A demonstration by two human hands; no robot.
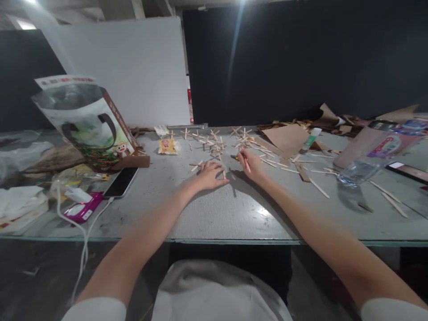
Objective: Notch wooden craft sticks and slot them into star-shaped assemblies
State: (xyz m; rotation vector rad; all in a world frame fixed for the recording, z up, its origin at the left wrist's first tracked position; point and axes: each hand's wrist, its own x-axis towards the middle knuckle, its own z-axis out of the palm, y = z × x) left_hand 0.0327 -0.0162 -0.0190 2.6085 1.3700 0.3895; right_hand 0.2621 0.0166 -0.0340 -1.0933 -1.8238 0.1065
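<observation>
My left hand [210,176] rests on the grey table, with a short wooden stick [224,174] between its thumb and index finger. Just to its right, my right hand [254,166] is closed round a slim pink pen [247,165], tilted with one end up. A dark-tipped tool with some yellow [234,157] shows beside the right fingers; its kind is unclear. Beyond both hands lie several small crossed-stick pieces [214,141]. Loose wooden sticks [267,163] are scattered to the right of my right hand.
Left are a large snack bag [90,129], a phone [121,182] on a cable, and a purple power bank [83,208]. A wrapped snack [169,146] lies ahead. Right are cardboard [287,139], a glue stick [312,139], a clear bottle [359,168] and another phone [409,172].
</observation>
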